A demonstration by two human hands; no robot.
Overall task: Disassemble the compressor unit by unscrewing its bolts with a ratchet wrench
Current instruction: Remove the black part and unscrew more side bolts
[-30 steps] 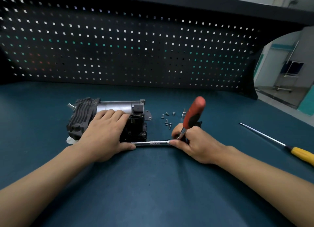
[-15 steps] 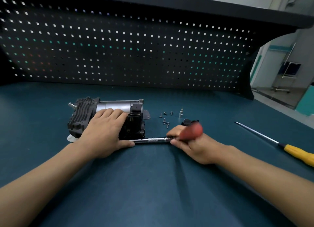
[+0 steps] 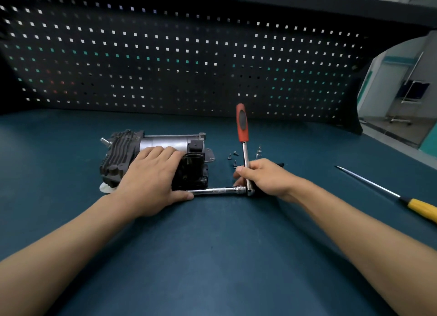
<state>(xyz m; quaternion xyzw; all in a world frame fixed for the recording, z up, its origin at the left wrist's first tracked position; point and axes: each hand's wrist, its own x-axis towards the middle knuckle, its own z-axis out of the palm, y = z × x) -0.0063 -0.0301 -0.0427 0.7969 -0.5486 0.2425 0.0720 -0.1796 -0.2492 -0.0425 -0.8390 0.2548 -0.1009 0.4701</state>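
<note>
On the teal worktop [image 3: 212,256], left of centre, the black-and-silver compressor unit [image 3: 151,159] lay under the left hand [image 3: 151,180], its grip open and pressing down. The right hand [image 3: 267,176] gripped the red-handled ratchet wrench [image 3: 244,147], whose handle had swung back upright, probably ready for another loosening stroke.

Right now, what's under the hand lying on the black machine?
The left hand rests on the black-and-silver metal compressor unit. Its ribbed black end and shiny silver cylinder show around the fingers. The middle of its top is covered, so any bolts there cannot be seen.
</note>
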